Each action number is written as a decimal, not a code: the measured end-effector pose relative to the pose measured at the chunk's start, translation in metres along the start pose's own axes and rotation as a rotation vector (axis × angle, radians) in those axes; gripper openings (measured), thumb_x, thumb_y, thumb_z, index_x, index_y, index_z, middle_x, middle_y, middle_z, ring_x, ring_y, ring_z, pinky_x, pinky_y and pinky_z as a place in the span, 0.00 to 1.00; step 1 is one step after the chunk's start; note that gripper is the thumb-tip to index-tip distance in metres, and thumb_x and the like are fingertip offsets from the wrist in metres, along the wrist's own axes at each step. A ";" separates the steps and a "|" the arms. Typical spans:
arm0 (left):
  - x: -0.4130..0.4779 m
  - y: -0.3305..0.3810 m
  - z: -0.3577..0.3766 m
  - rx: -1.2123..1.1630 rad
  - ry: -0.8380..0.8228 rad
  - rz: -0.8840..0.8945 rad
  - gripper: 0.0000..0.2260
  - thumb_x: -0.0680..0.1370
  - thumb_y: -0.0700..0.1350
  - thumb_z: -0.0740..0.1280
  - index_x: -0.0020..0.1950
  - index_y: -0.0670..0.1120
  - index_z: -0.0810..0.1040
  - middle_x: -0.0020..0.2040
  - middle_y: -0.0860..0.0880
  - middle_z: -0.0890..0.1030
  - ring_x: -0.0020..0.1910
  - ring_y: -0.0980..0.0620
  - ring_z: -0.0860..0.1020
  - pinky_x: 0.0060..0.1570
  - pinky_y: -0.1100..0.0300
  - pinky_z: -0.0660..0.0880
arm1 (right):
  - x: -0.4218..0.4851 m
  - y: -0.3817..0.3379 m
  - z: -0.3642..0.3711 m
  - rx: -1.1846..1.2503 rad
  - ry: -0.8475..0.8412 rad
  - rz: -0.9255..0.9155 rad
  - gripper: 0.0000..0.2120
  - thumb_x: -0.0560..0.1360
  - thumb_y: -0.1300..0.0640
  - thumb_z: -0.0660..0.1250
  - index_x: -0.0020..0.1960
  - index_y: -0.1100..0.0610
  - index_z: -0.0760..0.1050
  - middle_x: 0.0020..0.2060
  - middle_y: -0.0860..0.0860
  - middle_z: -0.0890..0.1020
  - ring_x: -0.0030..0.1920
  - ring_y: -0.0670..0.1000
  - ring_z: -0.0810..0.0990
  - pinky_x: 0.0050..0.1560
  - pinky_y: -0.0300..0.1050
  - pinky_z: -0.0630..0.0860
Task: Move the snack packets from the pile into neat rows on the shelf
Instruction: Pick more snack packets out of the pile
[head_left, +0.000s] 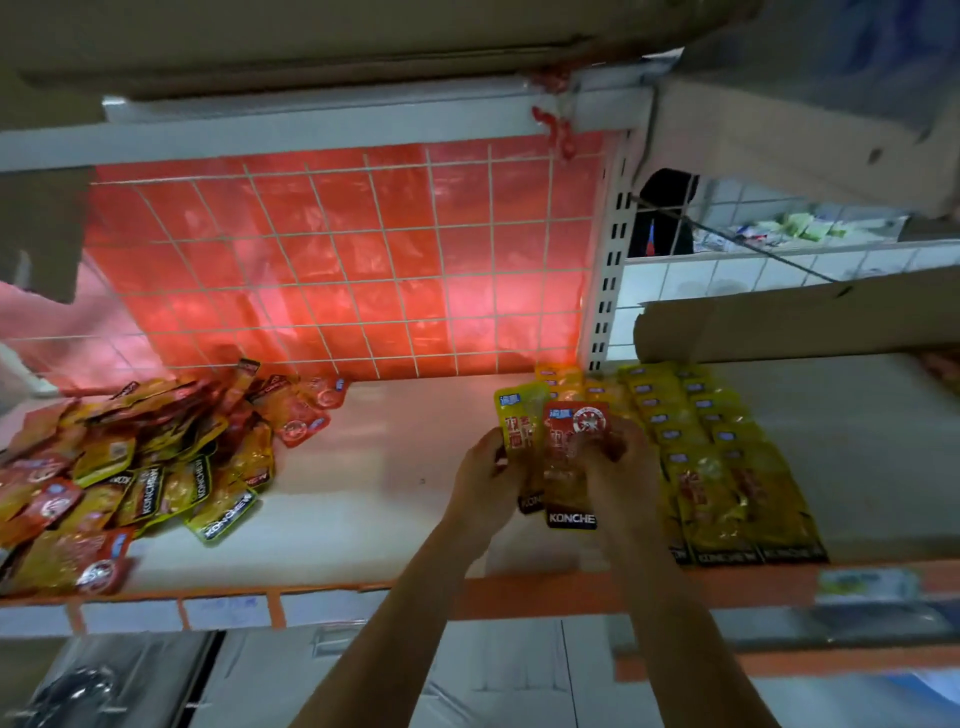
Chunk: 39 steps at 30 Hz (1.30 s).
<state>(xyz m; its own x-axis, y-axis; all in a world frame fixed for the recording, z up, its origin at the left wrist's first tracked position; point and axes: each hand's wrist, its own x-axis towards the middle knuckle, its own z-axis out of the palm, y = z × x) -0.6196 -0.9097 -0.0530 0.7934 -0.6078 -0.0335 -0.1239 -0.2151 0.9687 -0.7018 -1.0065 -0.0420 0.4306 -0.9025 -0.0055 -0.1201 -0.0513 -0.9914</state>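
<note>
In the head view, the person is standing at a white shelf (389, 467) backed by a wire grid (337, 260) with red sheeting behind it. Both hands are working together just above the shelf surface, right of centre. The left hand (480, 473) is gripping the left edge of a yellow packet (517, 421), fingers curled round it. The right hand (618, 462) is pinching a red packet (574, 441) that is overlapping the yellow one, its black KONCHEW band showing below the fingers. More packets may be lying under these two; the hands are hiding that.

The loose pile (130, 467) of red and yellow packets is lying at the shelf's left end, well apart from the hands. Just beside the right hand, the yellow rows (727, 457) are lying shingled from the back of the shelf to its orange front lip (519, 592), partly beneath a cardboard box (805, 317).

The step in hand appears to be squaring a small handful before laying it down. Doing it well likely means aligning the bottom bands, separating red from yellow, and starting the new column touching the nearest yellow row, parallel to it, with the same overlap and the brand band at the lip.
</note>
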 end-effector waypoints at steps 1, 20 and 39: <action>0.003 -0.001 0.007 0.035 0.018 -0.017 0.09 0.76 0.39 0.63 0.47 0.52 0.80 0.45 0.53 0.83 0.46 0.49 0.81 0.46 0.55 0.78 | 0.008 0.001 -0.010 0.014 0.018 0.005 0.08 0.75 0.60 0.67 0.54 0.57 0.76 0.38 0.52 0.81 0.34 0.47 0.77 0.36 0.42 0.75; 0.025 -0.005 0.067 0.479 0.295 -0.143 0.14 0.76 0.52 0.70 0.57 0.46 0.78 0.51 0.47 0.84 0.50 0.48 0.81 0.50 0.58 0.74 | 0.058 0.016 -0.102 0.043 -0.015 0.058 0.07 0.79 0.56 0.64 0.54 0.58 0.76 0.29 0.49 0.73 0.24 0.46 0.66 0.27 0.41 0.63; 0.026 0.004 0.078 0.748 0.342 -0.010 0.19 0.79 0.52 0.64 0.65 0.42 0.74 0.59 0.42 0.77 0.59 0.43 0.74 0.56 0.52 0.70 | 0.053 0.021 -0.136 0.040 0.005 0.063 0.05 0.78 0.59 0.65 0.51 0.50 0.76 0.36 0.49 0.80 0.46 0.65 0.81 0.43 0.65 0.80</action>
<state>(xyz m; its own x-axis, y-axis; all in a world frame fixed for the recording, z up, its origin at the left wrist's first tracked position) -0.6460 -0.9862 -0.0689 0.9195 -0.3624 0.1523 -0.3840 -0.7454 0.5449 -0.8030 -1.1132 -0.0450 0.4184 -0.9057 -0.0675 -0.1106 0.0230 -0.9936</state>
